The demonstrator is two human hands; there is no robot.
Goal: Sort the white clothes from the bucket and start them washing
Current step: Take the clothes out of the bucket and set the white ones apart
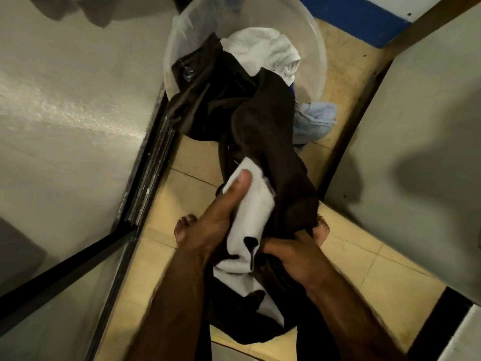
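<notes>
A person stands over a see-through bucket on the yellow tiled floor. The left hand holds a white cloth, with the thumb pressed flat on top and the fingers hidden under it. The right hand is closed tight round a big dark brown garment. This garment hangs down below both hands and also runs up over the near edge of the bucket. The white cloth lies right against the brown garment, and I cannot tell if the two are joined.

More brown cloth fills the bucket. A crumpled white bundle sits at the far side, and a light blue cloth hangs over the right edge.

Bare toes peek out beside the left hand. A big grey box stands on the left and another grey box on the right.
</notes>
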